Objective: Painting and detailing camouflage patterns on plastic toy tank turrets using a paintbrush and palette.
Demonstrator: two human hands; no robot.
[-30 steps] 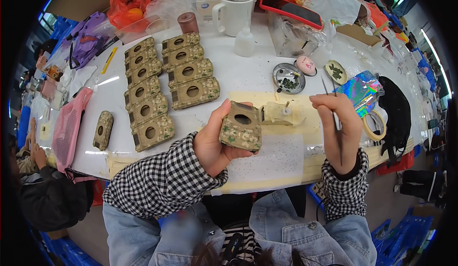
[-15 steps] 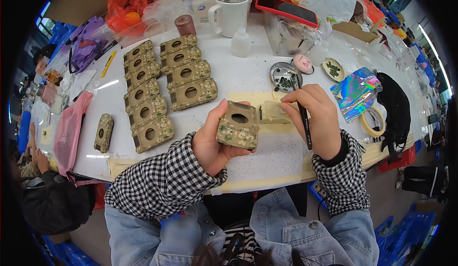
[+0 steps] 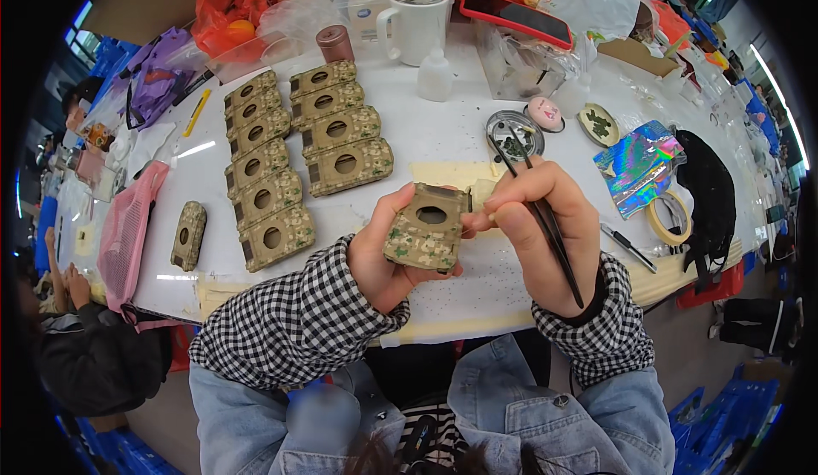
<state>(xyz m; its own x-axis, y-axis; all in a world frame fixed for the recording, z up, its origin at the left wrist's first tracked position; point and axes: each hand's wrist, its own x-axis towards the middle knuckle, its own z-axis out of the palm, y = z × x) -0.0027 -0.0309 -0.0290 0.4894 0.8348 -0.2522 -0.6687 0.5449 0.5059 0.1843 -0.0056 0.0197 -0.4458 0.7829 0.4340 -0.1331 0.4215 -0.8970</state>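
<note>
My left hand (image 3: 375,253) grips a small camouflage-patterned housing (image 3: 423,241) with an oval hole in its upper face. Black tweezers (image 3: 552,249) lie across my right hand (image 3: 558,211), their parted tips pointing away from me. The thumb and forefinger of that hand are pinched at the housing's right edge; a tiny pale bit may be between them. Behind these fingers a pale, tape-covered block (image 3: 482,190) is partly hidden. Beyond it sits a round clear dish (image 3: 538,141) with small dark green pieces. A beige dish (image 3: 598,125) holds more green pieces.
Similar housings stand in two columns (image 3: 271,198) at left, with a single one (image 3: 188,236) apart. A white mug (image 3: 416,28), squeeze bottle (image 3: 435,79) and red-cased phone (image 3: 517,20) are farther back. At right lie a tape roll (image 3: 656,218), black pen-like tool (image 3: 629,247) and iridescent pouch (image 3: 635,164).
My right hand has come left and nearer, its fingertips now at the housing. The tweezers have tilted, and their tips show over the clear dish. The pen-like tool has come into view.
</note>
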